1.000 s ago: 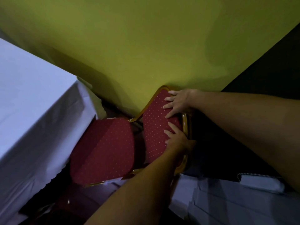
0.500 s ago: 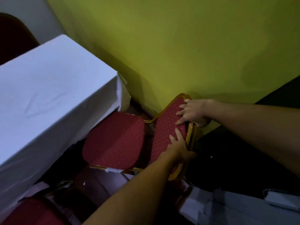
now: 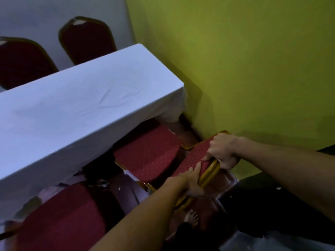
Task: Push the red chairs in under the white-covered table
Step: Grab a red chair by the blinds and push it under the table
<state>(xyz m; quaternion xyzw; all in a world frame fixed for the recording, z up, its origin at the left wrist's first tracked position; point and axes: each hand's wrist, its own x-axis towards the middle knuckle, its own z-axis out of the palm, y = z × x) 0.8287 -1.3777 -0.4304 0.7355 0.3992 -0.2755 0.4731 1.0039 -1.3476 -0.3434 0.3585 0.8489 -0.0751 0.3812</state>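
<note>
Since a second ago, both grips are shifted from lying flat on the padding to wrapping the backrest's top edge, and the red chair (image 3: 148, 153) is seen closer to the worktop (image 3: 81, 105).

Left grip (image 3: 192, 183): fingers are curled over the gold frame rail (image 3: 210, 171), with the thumb laid along the red backrest (image 3: 194, 156). Right grip (image 3: 223, 151): closed round the upper corner of the same backrest.

Chair position: the seat front is tucked just under the white cloth overhang and most of the seat is left out. It is angled, with the backrest corner near the yellow-green wall (image 3: 253, 69). A second red chair (image 3: 63, 218) is parked beside it, also partly out.

Handling, as judged:
- A rigid metal frame and moderate weight are assumed, so the legs are likely dragged rather than lifted.
- Padding is soft and gives under load, so force is better put into the rail, as is done now.
- An even push from both sides is needed, or the chair is yawed into the wall.
- The cloth hem may be snagged by the seat.
</note>
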